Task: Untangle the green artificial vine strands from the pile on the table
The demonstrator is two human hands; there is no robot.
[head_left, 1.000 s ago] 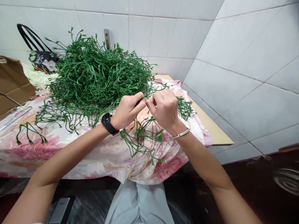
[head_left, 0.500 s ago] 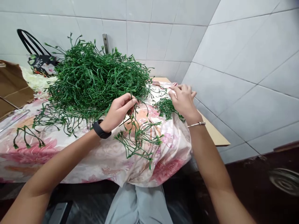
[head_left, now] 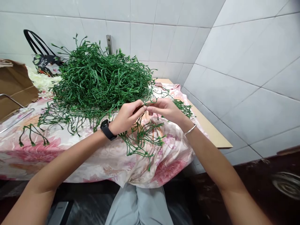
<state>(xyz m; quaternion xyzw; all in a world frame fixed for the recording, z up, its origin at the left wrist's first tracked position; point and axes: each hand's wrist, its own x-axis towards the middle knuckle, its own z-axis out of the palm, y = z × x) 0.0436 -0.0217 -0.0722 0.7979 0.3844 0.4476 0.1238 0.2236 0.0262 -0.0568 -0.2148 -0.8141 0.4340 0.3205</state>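
My left hand (head_left: 128,116), with a black watch at the wrist, pinches a thin green stem above the table's front part. Its fingertips meet those of my right hand (head_left: 165,108), which are pressed together on something too small to make out. A large heap of green plastic stems (head_left: 100,78) lies behind my hands. Below them, a loose cluster of green stems (head_left: 140,137) rests on the floral cloth (head_left: 93,156). Beyond my right wrist sits a smaller bunch of stems (head_left: 184,107).
At the left are a brown cardboard box (head_left: 16,84), a metal rod (head_left: 17,121), pale flowers (head_left: 42,79) and a floral bag (head_left: 48,64) with black handles. Tiled walls (head_left: 246,62) border the table's back and right. The bare wooden edge (head_left: 208,128) shows at right.
My right hand has moved left and toward me from the smaller bunch to meet my left hand. My left hand has shifted slightly right and down in the view.
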